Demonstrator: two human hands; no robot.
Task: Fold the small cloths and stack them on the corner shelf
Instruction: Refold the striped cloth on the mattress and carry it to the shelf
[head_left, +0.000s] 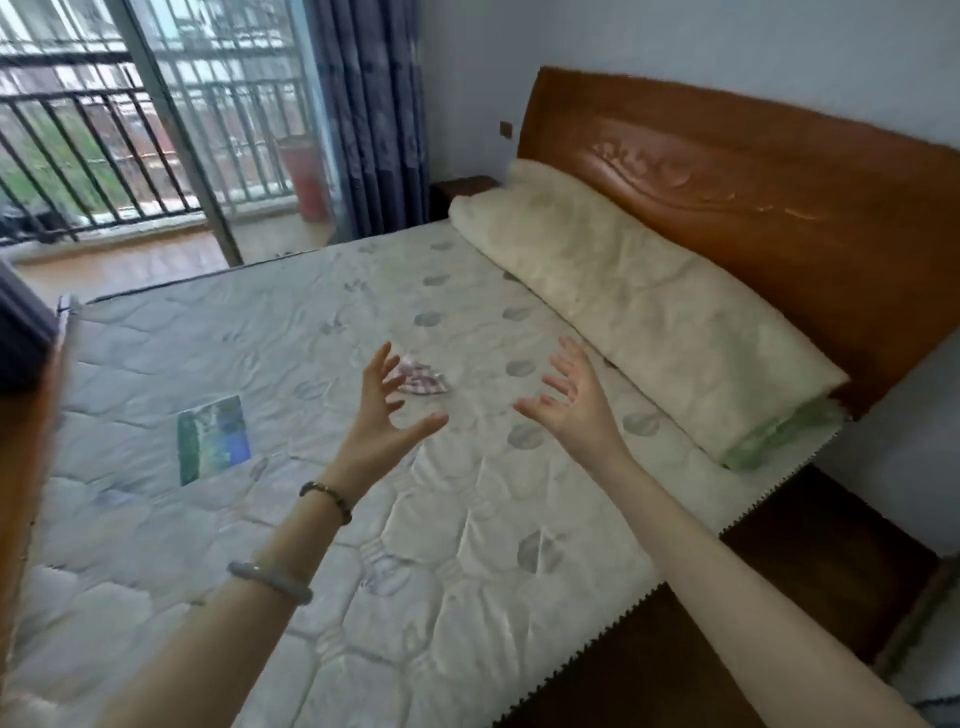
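on bare mattress (363, 545), small crumpled cloth (423, 378) is seen mid-bed, unfolded. left hand (382, 410) and right hand (576, 402) are held spread wide above it, nothing gripped, likely readied for pickup. shelf is not seen.

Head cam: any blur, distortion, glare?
Head view: motion smear at the left edge and along the headboard; the wide angle bends the mattress edges; soft daylight from the window, no glare or hard shadows; left hand, right hand and cloth slightly soft but readable.
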